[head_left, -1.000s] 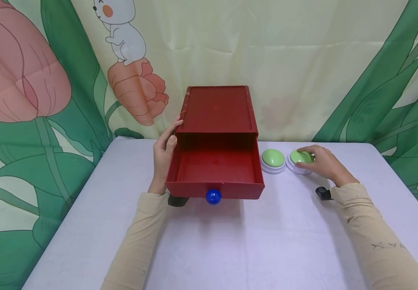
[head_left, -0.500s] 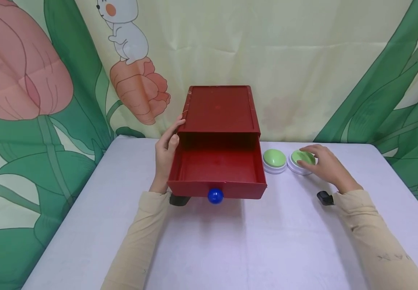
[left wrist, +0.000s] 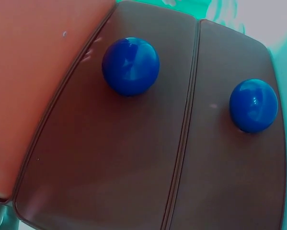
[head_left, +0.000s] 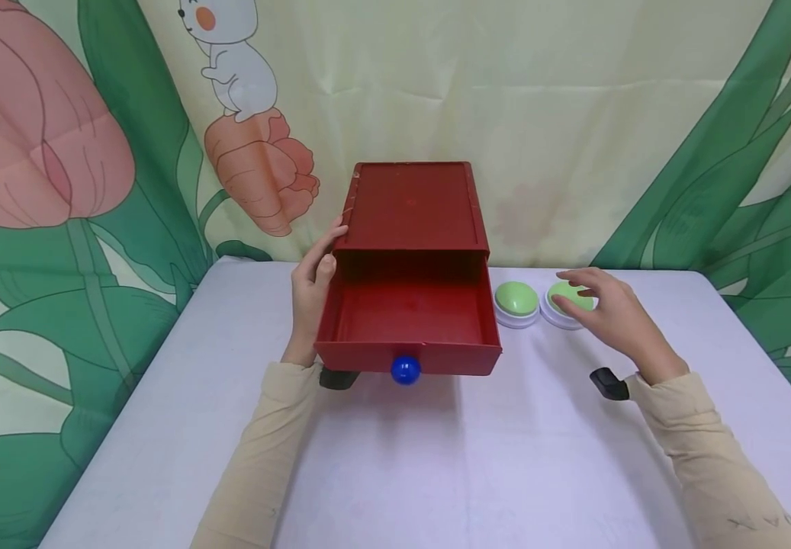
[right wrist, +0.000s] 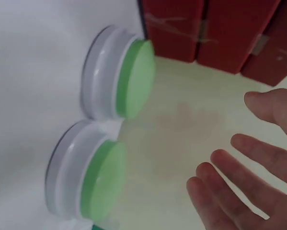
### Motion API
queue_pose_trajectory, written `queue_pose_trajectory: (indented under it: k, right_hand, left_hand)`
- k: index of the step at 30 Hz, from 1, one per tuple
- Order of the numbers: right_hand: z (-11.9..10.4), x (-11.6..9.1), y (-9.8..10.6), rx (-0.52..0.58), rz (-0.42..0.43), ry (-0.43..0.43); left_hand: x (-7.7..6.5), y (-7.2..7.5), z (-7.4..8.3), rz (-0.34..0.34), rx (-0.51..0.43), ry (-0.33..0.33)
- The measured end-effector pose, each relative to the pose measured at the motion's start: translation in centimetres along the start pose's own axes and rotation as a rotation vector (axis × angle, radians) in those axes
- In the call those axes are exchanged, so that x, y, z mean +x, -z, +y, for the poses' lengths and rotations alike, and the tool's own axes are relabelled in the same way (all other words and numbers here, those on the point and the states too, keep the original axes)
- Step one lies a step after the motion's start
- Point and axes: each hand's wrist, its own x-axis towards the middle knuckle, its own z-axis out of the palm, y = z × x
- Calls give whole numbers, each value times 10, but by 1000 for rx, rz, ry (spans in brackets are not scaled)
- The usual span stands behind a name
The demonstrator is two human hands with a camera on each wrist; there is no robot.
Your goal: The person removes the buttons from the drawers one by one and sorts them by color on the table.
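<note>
A red drawer cabinet [head_left: 412, 204] stands near the back of the table, its top drawer [head_left: 409, 358] pulled out and a blue knob [head_left: 405, 370] on the drawer front. My left hand [head_left: 310, 286] rests against the cabinet's left side, fingers along the top edge. Two further blue knobs [left wrist: 130, 66] show on drawer fronts in the left wrist view. To the cabinet's right sit two round green push buttons on white bases, a left button [head_left: 516, 298] and a right button [head_left: 571, 299]. Over the right button hovers my right hand [head_left: 608, 309], fingers spread and holding nothing.
A white-covered table [head_left: 532, 457] bears the cabinet and buttons. Behind it hangs a printed curtain [head_left: 539, 114] with a rabbit, carrot, tulip and leaves. A black wrist camera [head_left: 609, 383] juts from the right sleeve.
My right hand has come up off the right button, drawn slightly back to the right, and its fingers have spread. My left hand and the cabinet have stayed in place.
</note>
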Motion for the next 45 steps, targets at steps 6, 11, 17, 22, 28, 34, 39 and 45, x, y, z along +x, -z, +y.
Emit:
queue_pose_trajectory:
  k: [6, 11, 17, 22, 28, 34, 39, 45]
  right_hand:
    - [-24, -3, 7, 42, 40, -37]
    - [-44, -8, 13, 60, 58, -61]
    - [-67, -13, 14, 54, 125, -29]
    - [-86, -20, 16, 91, 162, 20]
    - [-107, -28, 19, 123, 191, 109]
    - [-129, -35, 22, 129, 202, 161]
    - [-143, -38, 25, 138, 197, 209]
    - [-160, -45, 29, 139, 194, 254]
  left_hand:
    - [1, 0, 0, 2, -3, -3]
    - [0, -1, 2, 5, -5, 6]
    - [0, -2, 2, 6, -18, 7]
    - [0, -2, 1, 3, -16, 7]
    - [0, -2, 1, 5, -24, -6]
    - [0, -2, 1, 7, -22, -2]
    - [0, -1, 0, 9, -16, -3]
    - [0, 0, 0, 8, -5, -8]
